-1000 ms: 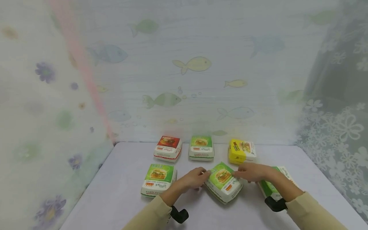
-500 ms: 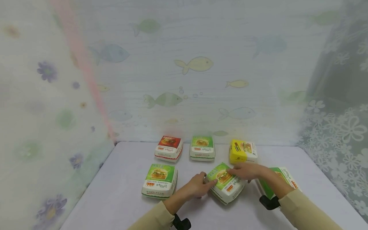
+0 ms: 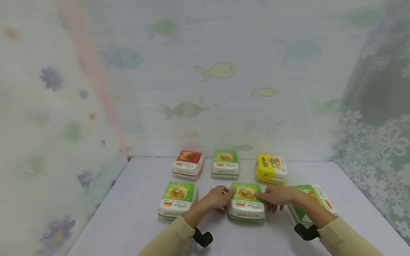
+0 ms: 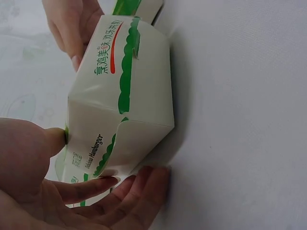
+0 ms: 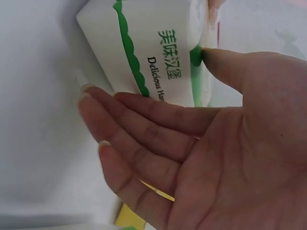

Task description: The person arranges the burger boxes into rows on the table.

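Pinches green burger box (image 3: 246,205) by opposite sides with left hand (image 3: 220,197) and right hand (image 3: 277,196), likely for balance, about midway between the tabletop's (image 3: 134,213) left and right edges. Faces red box (image 3: 188,165), back green box (image 3: 225,165) and yellow box (image 3: 271,170) near the far edge, probably gapped for reach.

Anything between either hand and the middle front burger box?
Nothing visible. The left hand and right hand each have a thumb on the middle front burger box; the front-right box lies to the right, not in between.
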Tool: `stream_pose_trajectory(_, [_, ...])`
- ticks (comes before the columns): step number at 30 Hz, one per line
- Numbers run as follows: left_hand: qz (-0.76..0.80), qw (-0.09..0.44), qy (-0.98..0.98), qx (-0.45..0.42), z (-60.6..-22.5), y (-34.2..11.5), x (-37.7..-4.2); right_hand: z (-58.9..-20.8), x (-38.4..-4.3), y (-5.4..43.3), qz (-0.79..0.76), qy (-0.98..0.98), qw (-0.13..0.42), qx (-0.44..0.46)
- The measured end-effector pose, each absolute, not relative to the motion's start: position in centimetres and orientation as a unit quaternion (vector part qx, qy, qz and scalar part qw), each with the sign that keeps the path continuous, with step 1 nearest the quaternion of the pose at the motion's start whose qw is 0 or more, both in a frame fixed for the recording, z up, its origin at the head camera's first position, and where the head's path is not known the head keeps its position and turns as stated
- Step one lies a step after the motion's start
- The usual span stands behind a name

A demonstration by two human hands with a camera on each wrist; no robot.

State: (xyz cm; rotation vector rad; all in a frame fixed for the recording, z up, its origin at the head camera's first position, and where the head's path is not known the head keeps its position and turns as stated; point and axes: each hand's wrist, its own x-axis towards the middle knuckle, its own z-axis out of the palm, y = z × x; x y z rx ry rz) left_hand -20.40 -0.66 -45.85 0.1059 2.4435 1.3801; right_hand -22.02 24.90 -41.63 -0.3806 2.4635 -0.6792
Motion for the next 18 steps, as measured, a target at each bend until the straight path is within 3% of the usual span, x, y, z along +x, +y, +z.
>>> stream_pose_trajectory(18, [0.428,0.122,0.894,0.047,-44.6,-2.2,-20.1,-42.1,-21.4,21.9,-0.335,0.900,0.238,-0.145])
